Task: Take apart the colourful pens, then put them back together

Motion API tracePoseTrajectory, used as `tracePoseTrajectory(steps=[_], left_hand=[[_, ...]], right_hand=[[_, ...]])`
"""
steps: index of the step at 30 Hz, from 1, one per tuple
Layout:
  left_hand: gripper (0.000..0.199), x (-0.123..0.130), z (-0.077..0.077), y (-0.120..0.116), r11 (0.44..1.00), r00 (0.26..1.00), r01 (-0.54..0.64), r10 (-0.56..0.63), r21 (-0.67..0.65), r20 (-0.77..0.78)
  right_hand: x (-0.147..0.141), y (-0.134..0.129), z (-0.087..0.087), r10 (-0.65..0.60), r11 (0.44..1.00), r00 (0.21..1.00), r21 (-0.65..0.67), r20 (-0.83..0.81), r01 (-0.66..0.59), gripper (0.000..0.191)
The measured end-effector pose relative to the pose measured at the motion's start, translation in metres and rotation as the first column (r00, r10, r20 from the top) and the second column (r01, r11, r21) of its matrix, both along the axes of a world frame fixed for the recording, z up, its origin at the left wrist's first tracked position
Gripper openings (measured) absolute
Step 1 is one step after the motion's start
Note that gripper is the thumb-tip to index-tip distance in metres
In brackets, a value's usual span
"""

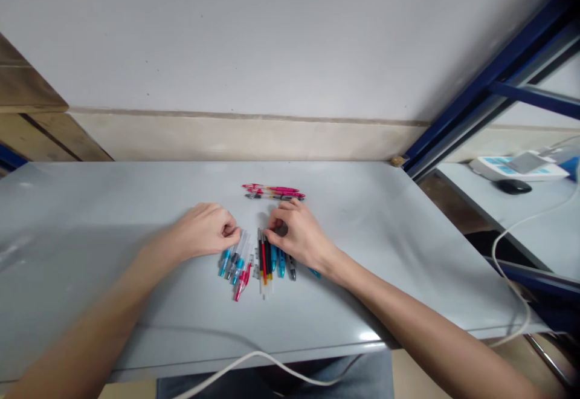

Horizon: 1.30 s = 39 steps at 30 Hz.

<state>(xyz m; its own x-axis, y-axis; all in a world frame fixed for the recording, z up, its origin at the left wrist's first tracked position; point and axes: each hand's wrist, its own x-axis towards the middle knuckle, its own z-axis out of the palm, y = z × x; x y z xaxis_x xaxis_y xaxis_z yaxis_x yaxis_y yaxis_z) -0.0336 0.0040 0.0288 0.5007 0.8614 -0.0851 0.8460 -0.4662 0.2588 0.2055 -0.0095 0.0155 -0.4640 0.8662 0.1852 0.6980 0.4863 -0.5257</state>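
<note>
My left hand (208,230) is closed in a pinch beside a group of clear pen barrels (243,245) with blue, grey and pink grips; what its fingertips hold, if anything, I cannot make out. A pink-gripped barrel (243,283) lies nearest me. My right hand (296,233) is closed, thumb and finger at the upper ends of a row of black and red pen refills (265,260). Blue and grey pen parts (281,263) stick out from under its palm. Beyond the hands lie several assembled pens, pink (283,189) and black (272,196), side by side.
All this lies on a grey table (113,205) against a white wall (272,36). A white cable (254,355) loops along the front edge. At right, past a blue metal frame (453,115), a white device (521,166) and a black mouse (514,187) sit on another surface.
</note>
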Motion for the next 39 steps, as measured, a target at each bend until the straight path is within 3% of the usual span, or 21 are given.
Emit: tracePoseTrajectory(steps=[15,24,31,39], left_hand=[[0.039,-0.002,0.001,0.004,0.997,0.998,-0.045,0.047,0.061,-0.037],[0.045,-0.001,0.003,0.005,0.99,0.991,-0.084,0.095,0.116,-0.095],[0.044,-0.002,-0.006,0.009,0.983,0.986,-0.07,0.094,0.171,-0.137],[0.042,0.002,-0.006,0.006,0.975,0.976,-0.091,0.128,0.2,-0.178]], right_hand=[[-0.01,0.008,0.012,-0.038,0.997,0.962,0.068,0.269,0.02,0.029],[-0.018,0.013,0.012,-0.038,0.991,0.914,0.13,0.404,-0.016,0.025],[-0.021,0.009,0.006,-0.069,0.985,0.914,0.17,0.399,0.0,0.022],[-0.023,0.009,-0.002,-0.107,0.982,0.921,0.182,0.374,0.04,0.024]])
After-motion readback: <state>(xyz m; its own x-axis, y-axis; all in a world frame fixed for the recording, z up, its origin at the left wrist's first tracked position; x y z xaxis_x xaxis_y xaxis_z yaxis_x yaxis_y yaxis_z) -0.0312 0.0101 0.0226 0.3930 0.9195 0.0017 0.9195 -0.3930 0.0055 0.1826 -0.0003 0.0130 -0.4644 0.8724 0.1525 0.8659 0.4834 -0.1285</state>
